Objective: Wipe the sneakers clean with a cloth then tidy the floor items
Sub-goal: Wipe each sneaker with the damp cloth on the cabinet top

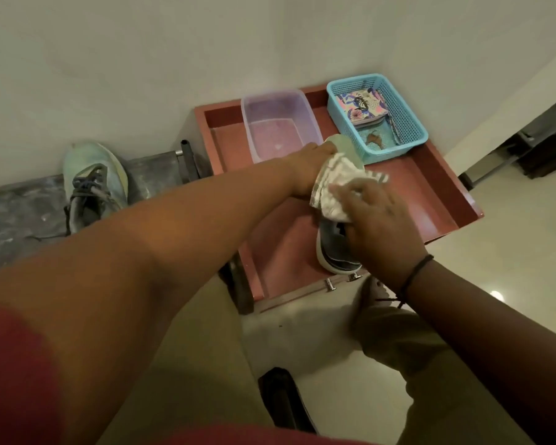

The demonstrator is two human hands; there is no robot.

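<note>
**Sneaker wiped over an open red drawer**

Nearest, the right hand [377, 220] presses a white cloth [334, 191] onto the sneaker in the drawer [337, 248], fingers spread fairly wide over the fabric. Beyond it, the left hand [312, 165] steadies the pale green toe; its fingers are hidden behind the cloth, so their state cannot be told. The shoe lies in the red drawer [430, 200]. Farther back sit 1 clear plastic tub [280, 123] and 1 blue basket [405, 123]. A 2nd sneaker [92, 184] rests on the dark ledge [10, 216] at left.
</note>
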